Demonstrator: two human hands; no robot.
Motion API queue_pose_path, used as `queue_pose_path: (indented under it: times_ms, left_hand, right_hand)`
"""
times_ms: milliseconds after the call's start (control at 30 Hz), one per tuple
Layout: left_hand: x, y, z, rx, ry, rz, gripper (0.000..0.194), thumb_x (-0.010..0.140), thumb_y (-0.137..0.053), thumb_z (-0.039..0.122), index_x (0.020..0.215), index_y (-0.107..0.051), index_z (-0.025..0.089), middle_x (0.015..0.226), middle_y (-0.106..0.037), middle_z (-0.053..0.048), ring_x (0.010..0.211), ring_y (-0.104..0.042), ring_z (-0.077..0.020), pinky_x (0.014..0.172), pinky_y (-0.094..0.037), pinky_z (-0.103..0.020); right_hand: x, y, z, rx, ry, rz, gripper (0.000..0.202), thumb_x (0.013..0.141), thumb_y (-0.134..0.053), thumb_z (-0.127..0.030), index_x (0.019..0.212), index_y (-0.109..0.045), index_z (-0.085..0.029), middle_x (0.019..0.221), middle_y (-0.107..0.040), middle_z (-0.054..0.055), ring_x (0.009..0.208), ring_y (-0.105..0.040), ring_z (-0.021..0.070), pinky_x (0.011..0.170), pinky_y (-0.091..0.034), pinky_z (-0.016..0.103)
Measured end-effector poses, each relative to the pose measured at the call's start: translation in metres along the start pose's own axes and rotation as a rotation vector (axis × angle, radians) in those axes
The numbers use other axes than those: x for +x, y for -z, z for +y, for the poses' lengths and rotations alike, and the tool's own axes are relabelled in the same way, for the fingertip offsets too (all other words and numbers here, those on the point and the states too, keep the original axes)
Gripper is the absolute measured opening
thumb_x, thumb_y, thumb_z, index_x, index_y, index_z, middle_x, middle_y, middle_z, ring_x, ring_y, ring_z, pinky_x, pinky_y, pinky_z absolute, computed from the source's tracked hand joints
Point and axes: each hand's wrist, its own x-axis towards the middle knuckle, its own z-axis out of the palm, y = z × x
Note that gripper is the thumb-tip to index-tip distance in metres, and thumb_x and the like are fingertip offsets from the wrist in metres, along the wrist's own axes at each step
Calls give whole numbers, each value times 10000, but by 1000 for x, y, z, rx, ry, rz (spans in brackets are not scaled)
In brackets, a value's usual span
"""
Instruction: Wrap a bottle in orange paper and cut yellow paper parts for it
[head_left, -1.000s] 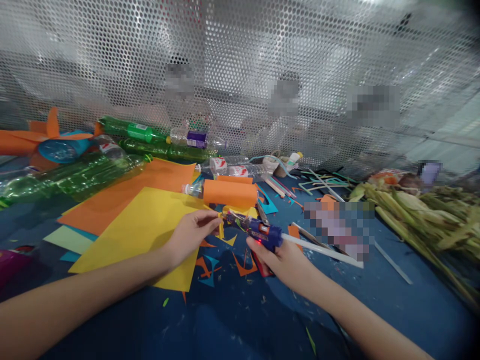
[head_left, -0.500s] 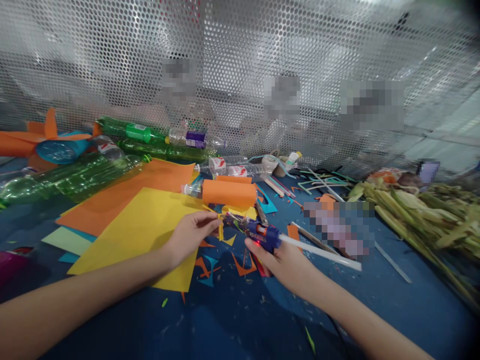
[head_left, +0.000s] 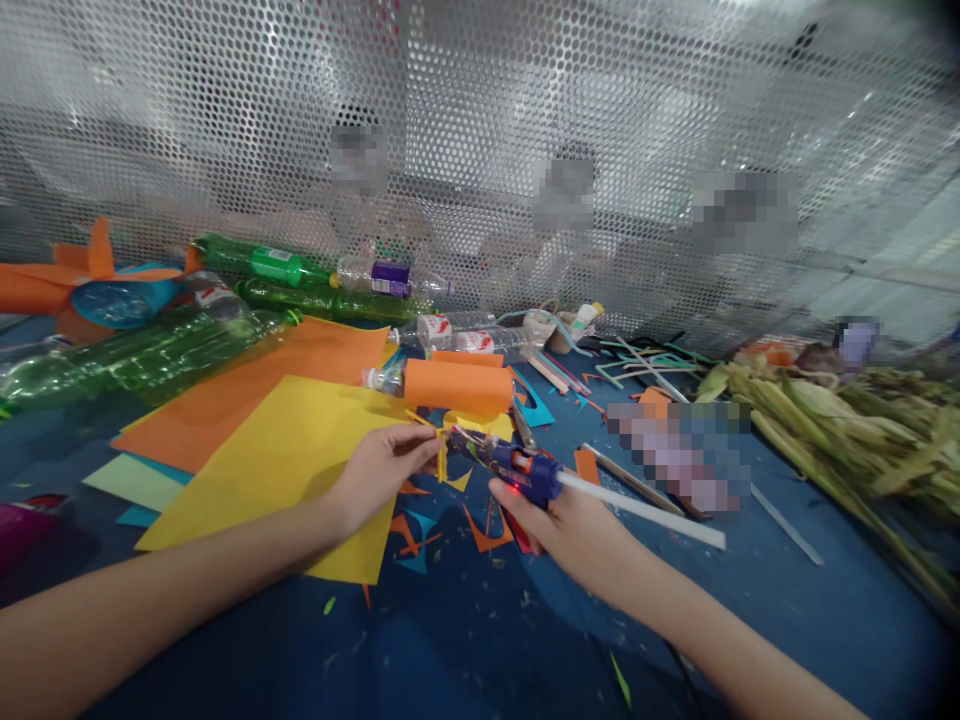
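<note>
My right hand [head_left: 562, 525] grips a dark blue hot glue gun [head_left: 517, 470], its small red light glowing. A long white glue stick [head_left: 652, 512] juts from the gun's back end toward the right. Pinched in my left hand [head_left: 394, 462] is a small yellow paper piece [head_left: 442, 460], close to the gun's nozzle; whether the two touch I cannot tell. Under my left hand lies a yellow paper sheet [head_left: 262, 480]. Just beyond both hands a clear bottle wrapped in orange paper [head_left: 459, 386] rests on its side.
Green bottles [head_left: 202, 350] and clear bottles [head_left: 472, 335] lie along the perforated metal screen [head_left: 480, 130]. Paper scraps [head_left: 487, 530] litter the blue table [head_left: 450, 650]. Dried corn husks [head_left: 847, 430] are heaped at the right. An orange and blue paper-covered bottle [head_left: 124, 298] lies at far left.
The glue gun's nozzle has shifted very slightly beside the yellow paper piece. Both hands otherwise hold nearly the same place.
</note>
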Motion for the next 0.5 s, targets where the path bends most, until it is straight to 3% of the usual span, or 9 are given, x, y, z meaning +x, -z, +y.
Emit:
queue_pose_path:
  times_ms: [233,500]
  left_hand:
    - [1,2,-1,-17,0,28,192,689,-645,345,777,-682,177,800,-674,-12,700,-615,-139,756,-526,-303]
    - [-1,0,0,4,54,44,217,678,-661,340,813,-705,175,789,-694,-19,700,-625,-156,752,-531,-322]
  right_hand:
    - [-2,-1,-1,3,-35,-61,325,869,-414,-440,713,-583,-212,448,-516,-44,419,-528,125,505,-427,251]
    - [-2,0,2,-1,-14,-13,314,862,-417,-450,934,-606,-209,574,-596,-6,582,-601,161,630,-466,284]
